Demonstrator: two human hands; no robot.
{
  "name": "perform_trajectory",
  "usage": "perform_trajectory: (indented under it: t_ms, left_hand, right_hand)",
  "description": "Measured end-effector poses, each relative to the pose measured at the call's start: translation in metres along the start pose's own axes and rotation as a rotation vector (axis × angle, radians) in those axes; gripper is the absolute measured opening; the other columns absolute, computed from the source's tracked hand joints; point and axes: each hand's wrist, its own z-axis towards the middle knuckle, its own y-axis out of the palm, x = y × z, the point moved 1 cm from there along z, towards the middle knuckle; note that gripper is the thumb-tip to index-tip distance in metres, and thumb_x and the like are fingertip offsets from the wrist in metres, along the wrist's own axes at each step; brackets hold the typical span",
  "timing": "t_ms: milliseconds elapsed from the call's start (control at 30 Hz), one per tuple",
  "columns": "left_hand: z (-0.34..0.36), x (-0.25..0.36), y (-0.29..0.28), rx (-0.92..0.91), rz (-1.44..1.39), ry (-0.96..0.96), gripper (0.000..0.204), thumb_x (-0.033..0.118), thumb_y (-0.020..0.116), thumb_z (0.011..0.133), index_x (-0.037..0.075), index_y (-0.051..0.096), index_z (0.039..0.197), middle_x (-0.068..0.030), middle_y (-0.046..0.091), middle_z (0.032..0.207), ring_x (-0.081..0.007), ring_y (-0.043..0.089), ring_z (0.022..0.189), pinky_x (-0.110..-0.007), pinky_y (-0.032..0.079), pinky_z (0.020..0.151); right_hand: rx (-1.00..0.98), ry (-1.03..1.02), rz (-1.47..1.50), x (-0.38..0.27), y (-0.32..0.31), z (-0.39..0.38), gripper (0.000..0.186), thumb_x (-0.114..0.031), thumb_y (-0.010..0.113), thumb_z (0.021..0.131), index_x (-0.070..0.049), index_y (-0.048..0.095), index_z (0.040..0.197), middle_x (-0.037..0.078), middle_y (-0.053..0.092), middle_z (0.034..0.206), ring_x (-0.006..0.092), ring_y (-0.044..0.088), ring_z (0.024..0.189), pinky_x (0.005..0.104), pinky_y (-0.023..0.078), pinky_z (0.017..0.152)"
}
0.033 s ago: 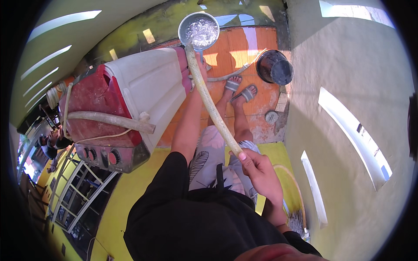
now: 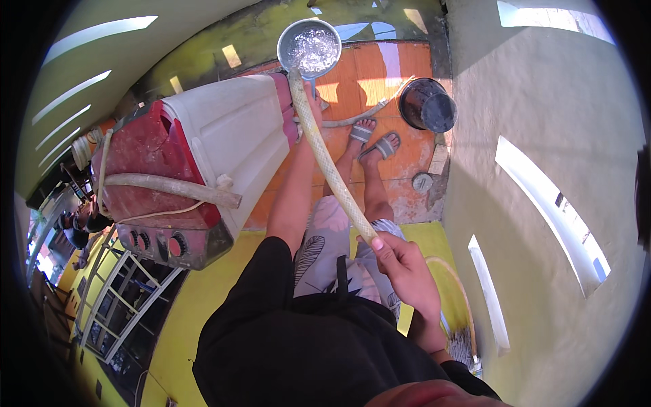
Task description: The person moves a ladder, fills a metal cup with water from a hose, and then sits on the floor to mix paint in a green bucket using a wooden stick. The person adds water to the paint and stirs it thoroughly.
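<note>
Rippling water [image 2: 315, 50] in round container [image 2: 284, 49]

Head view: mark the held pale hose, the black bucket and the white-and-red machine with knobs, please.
Pale hose [image 2: 330, 165], head view: middle of its length.
Black bucket [image 2: 414, 102], head view: its dark wall.
White-and-red machine [image 2: 234, 129], head view: its pale panel.

The black-sleeved left arm [image 2: 290, 203], its forearm bare, stretches nearly straight toward twelve o'clock, its left hand [image 2: 316, 103] partly hidden. At four o'clock, the bare right hand [image 2: 408, 273] curls in a closed grip, its thumb [image 2: 384, 254] pointing toward eleven o'clock.
</note>
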Motion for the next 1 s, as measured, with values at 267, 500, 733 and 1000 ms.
perform_trajectory:
  t_ms: [267,500,733,1000]
  left_hand:
    - [-0.017,0.028,0.024,0.002,-0.086,0.230,0.020,0.030,0.060,0.097,0.012,0.051,0.097,0.0028,0.048,0.072,-0.0043,0.045,0.056,-0.019,0.033,0.045]
    - [-0.013,0.023,0.019,0.024,0.171,0.212,0.031,0.037,0.050,0.100,0.008,0.056,0.090,0.0028,0.042,0.060,-0.0055,0.038,0.045,-0.022,0.030,0.039]
    - [-0.002,0.007,0.011,-0.006,0.214,0.196,0.048,0.044,0.051,0.099,0.013,0.046,0.063,0.0071,0.036,0.051,-0.0036,0.034,0.041,-0.022,0.023,0.038]
    - [0.014,-0.006,-0.001,0.012,0.369,0.331,0.028,0.038,0.054,0.099,0.011,0.052,0.089,0.0060,0.042,0.064,-0.0041,0.037,0.051,-0.022,0.029,0.044]
  right_hand:
    - [0.002,-0.023,0.021,0.002,0.000,0.004,0.034,-0.029,0.050,0.101,-0.001,0.065,0.112,0.001,0.045,0.059,0.0089,0.041,0.054,0.0285,0.037,0.051]
    - [0.010,-0.017,-0.009,0.002,-0.001,0.003,0.034,-0.029,0.050,0.101,-0.001,0.065,0.112,0.001,0.045,0.059,0.0092,0.042,0.054,0.0285,0.037,0.051]
    - [0.011,-0.042,0.012,-0.001,0.002,0.001,0.040,-0.035,0.047,0.103,-0.001,0.066,0.112,-0.006,0.035,0.058,0.0050,0.030,0.054,0.0242,0.026,0.050]
    - [-0.011,-0.029,-0.002,0.000,-0.001,0.005,0.039,-0.033,0.048,0.102,0.000,0.065,0.112,-0.003,0.038,0.057,0.0065,0.034,0.054,0.0257,0.029,0.050]
